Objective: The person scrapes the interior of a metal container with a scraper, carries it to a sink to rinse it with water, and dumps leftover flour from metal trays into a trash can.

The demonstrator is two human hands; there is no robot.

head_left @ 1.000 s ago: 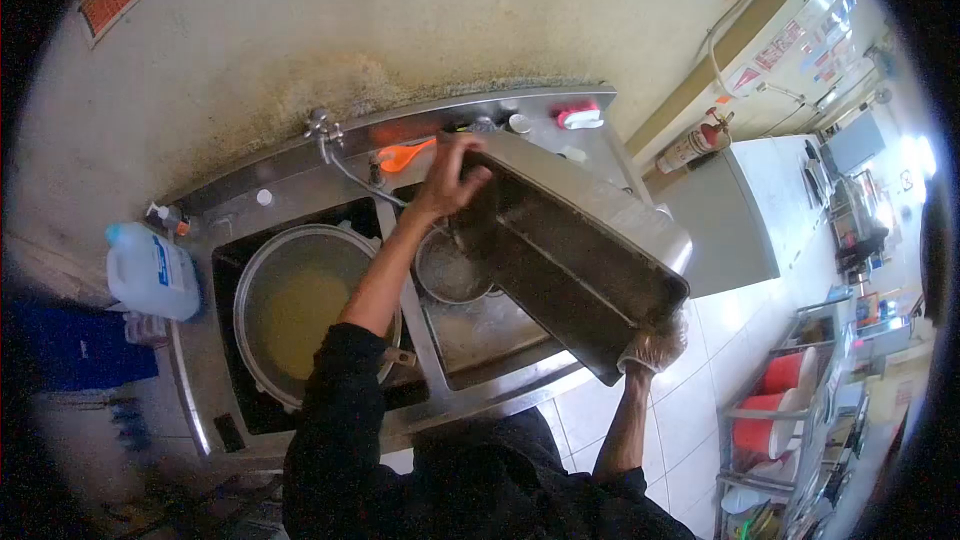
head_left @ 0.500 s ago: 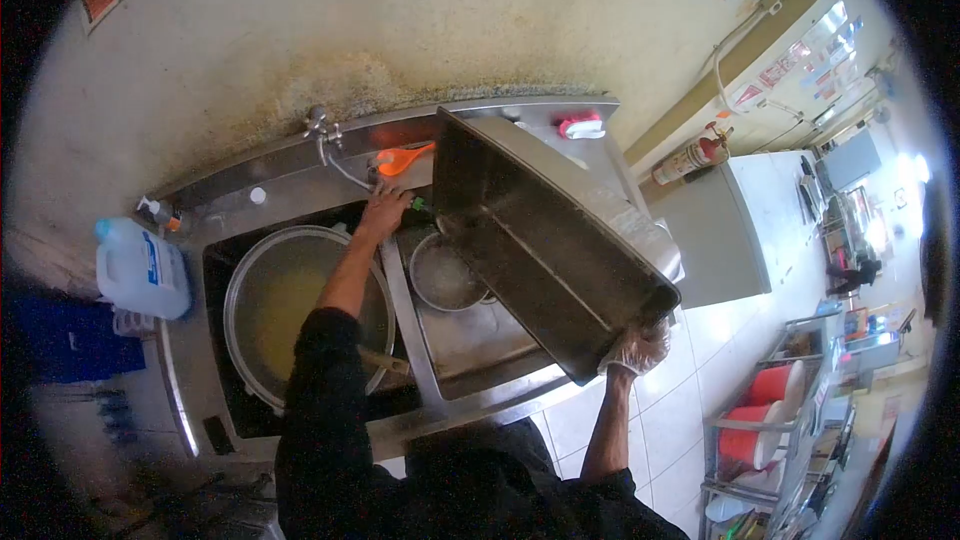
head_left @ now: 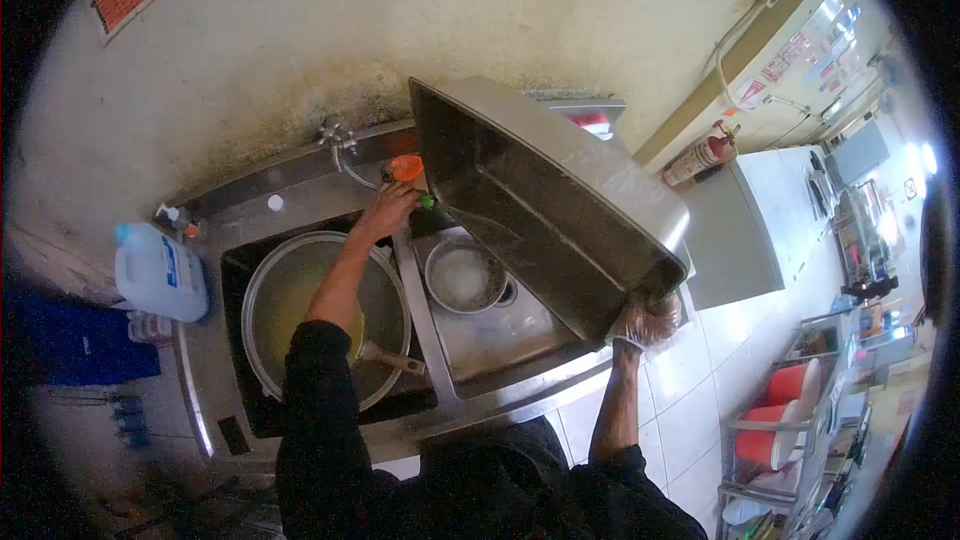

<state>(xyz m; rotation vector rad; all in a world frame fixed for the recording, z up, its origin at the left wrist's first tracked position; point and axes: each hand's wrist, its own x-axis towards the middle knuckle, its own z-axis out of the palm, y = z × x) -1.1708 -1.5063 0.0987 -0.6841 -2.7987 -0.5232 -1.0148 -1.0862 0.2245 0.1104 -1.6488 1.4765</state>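
My right hand (head_left: 645, 320), in a clear plastic glove, grips the lower right corner of a large, deep metal pan (head_left: 550, 230). The pan is tilted, its open side facing left and toward me, above the right sink basin. My left hand (head_left: 388, 212) is closed on a small green thing (head_left: 428, 202) beside the pan's left edge; its kind is unclear. A curved tap spout (head_left: 352, 172) reaches toward this hand. Beyond it an orange utensil (head_left: 405, 168) is partly hidden by the pan. Beneath the pan a round metal pot (head_left: 465, 275) holds cloudy liquid.
In the left basin stands a big round pot (head_left: 262, 350) of yellowish liquid with a handled tool (head_left: 392, 357) across it. A large plastic jug (head_left: 160, 275) and a pump bottle (head_left: 178, 220) are at left. A fire extinguisher (head_left: 700, 155) hangs at right, above a counter (head_left: 725, 230).
The pan has shifted up and left in view and now covers more of the orange utensil. My left hand has moved slightly right with the green thing. The whole view has shifted a little.
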